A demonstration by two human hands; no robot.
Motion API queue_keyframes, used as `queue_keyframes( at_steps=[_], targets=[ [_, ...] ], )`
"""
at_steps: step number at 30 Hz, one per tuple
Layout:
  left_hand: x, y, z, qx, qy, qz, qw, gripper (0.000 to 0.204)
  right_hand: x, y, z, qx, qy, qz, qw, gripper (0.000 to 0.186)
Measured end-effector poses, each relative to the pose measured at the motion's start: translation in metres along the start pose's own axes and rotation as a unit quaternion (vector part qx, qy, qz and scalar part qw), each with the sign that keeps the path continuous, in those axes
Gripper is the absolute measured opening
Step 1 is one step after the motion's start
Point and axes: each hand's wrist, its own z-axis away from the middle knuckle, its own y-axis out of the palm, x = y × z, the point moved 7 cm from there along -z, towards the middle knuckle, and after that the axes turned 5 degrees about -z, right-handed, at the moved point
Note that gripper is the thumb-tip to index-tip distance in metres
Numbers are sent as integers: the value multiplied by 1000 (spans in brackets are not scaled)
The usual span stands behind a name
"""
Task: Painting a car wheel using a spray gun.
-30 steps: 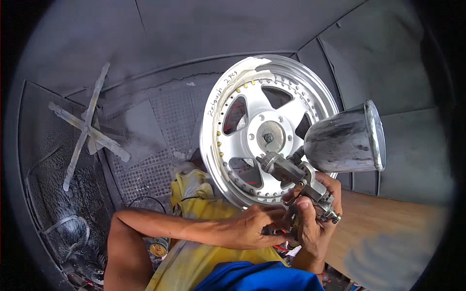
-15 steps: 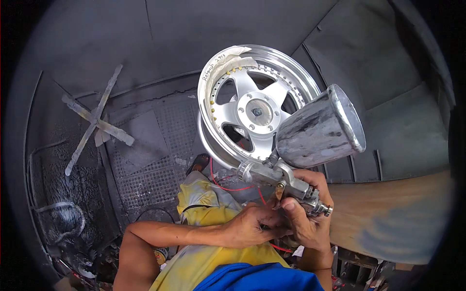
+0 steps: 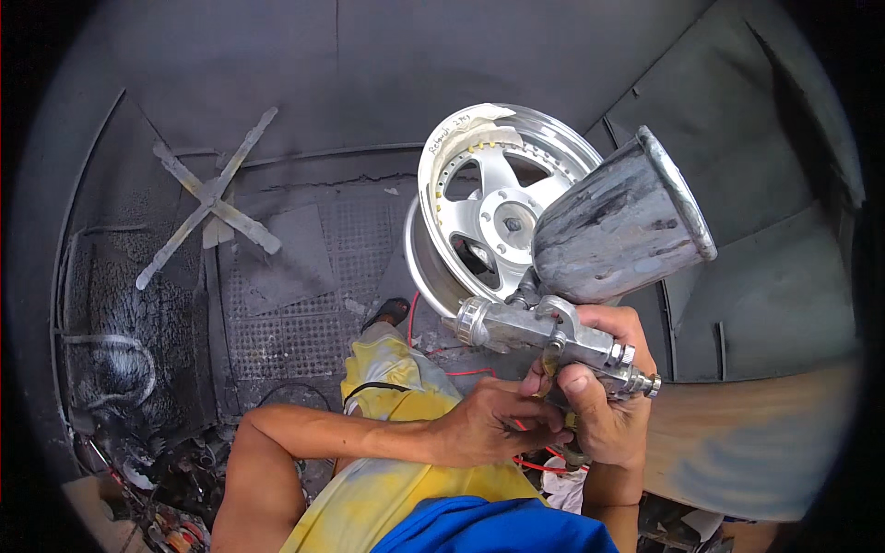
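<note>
My right hand (image 3: 608, 415) grips a metal spray gun (image 3: 507, 327) with a paint-smeared silver cup (image 3: 618, 230) on top, tilted sideways. My left hand (image 3: 498, 419) is closed at the lower end of the gun's handle, around a fitting that is mostly hidden by the fingers. Behind the gun stands a silver five-spoke wheel (image 3: 499, 175), leaning back, with masking paper (image 3: 466, 124) on part of its rim and several yellow caps near it. The cup hides the wheel's right part.
Dark painted booth walls (image 3: 737, 276) surround me. A cross-shaped stand (image 3: 212, 203) is at left above a perforated floor (image 3: 295, 341). A wooden board (image 3: 728, 442) lies at lower right. A red hose (image 3: 470, 373) runs near my yellow-clad leg and sandalled foot.
The spray gun and cup now sit higher in the view, covering more of the wheel's right side. The wheel looks farther off. Both hands keep their hold at the gun.
</note>
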Motion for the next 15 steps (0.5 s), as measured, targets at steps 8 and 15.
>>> queue_keyframes(
  at_steps=[8,15],
  targets=[
    [-2,-4,0,-4,-5,2,1000,10,1,6,-5,1,2,-13,1000,44],
    [-4,-2,7,-17,-9,6,1000,9,1,5,-5,14,-16,47,999,45]
  ],
)
